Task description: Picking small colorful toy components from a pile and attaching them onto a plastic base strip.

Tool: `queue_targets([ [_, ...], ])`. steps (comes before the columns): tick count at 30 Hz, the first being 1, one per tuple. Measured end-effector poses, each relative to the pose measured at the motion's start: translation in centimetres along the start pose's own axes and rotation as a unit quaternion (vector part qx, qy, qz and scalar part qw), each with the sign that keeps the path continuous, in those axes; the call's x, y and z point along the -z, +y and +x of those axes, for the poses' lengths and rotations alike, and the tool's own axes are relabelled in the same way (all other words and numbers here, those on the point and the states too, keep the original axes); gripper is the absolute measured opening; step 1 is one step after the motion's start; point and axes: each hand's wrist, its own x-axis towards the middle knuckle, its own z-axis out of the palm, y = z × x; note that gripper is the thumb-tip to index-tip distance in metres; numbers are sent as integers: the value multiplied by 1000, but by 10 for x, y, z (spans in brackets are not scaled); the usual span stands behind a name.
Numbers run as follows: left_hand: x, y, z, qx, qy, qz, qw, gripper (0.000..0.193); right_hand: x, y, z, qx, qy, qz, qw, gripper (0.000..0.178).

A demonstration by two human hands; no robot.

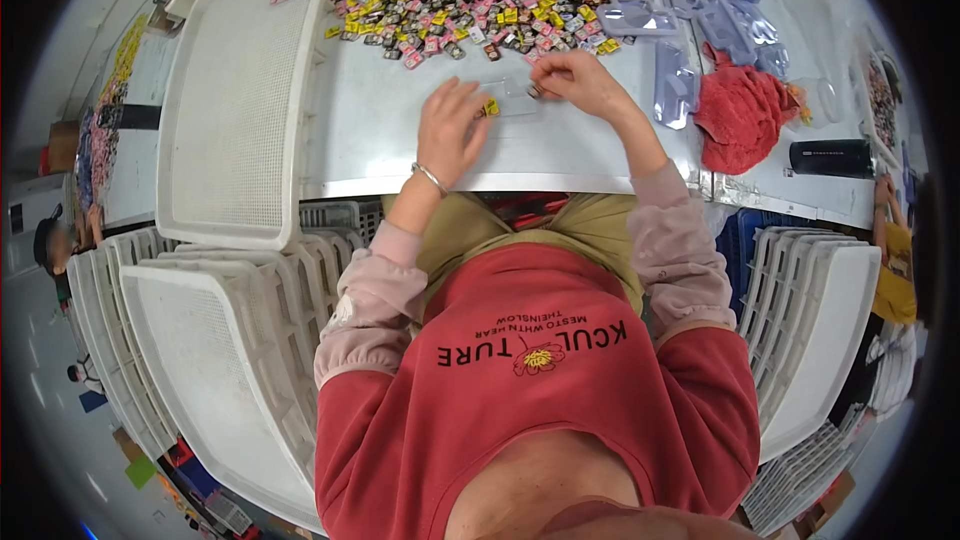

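Observation:
My left hand [450, 130] is over the pale tabletop, fingers bent, with a small yellow-and-black piece [490, 108] at the fingertips. To its right, the fingers of my right hand [583, 83] are pinched together on a small dark piece [535, 91]. Between the two hands lies a clear plastic bag [515, 100], partly hard to make out against the table. Just beyond the hands spreads a large heap of small flat pieces [480, 0] in yellow, pink, black and white.
A white mesh tray [235, 110] stands at the left. At the right lie bluish plastic trays [675, 85], a red cloth [740, 115] and a black tumbler [832, 158]. Stacked white trays [215, 370] flank me below the table edge. Other people are at both sides.

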Motion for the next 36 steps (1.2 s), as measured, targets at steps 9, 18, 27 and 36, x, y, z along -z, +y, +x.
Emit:
queue_targets([
  [9,-16,-2,-24,-67,-106,96,987,44,25,2,7,134,167,-215,953,17],
  [18,2,-23,-31,175,158,-154,960,31,53,16,65,190,299,-404,843,27],
  [27,16,-23,-13,69,133,-79,986,23,8,-7,5,-3,37,211,977,34],
  [36,-10,-3,1,-52,-28,47,997,42,-10,-13,-8,2,15,244,970,35],
])
